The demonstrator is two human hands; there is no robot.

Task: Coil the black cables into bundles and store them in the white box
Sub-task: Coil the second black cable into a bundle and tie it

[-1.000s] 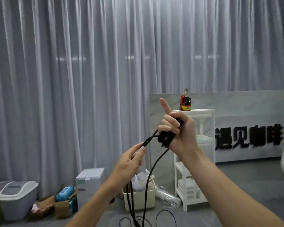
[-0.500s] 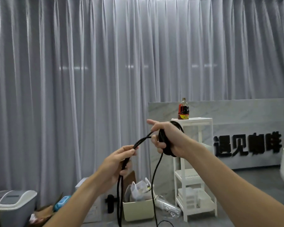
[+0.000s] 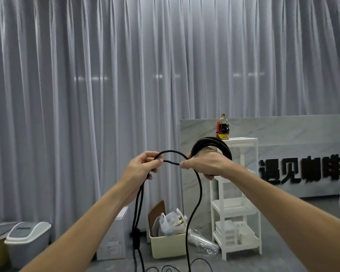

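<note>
Hands closer now; black cable (image 3: 212,148) coiled thicker.

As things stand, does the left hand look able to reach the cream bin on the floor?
Probably not right now. The left hand pinches the black cable at chest height, while the cream bin sits far below on the floor; nothing blocks the way, but the person would need to bend down.

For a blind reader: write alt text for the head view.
Two bare hands coil a black cable at chest height: the right hand grips the finished loops, the left hand pinches the next loop. Slack hangs to the floor before grey curtains.
</note>
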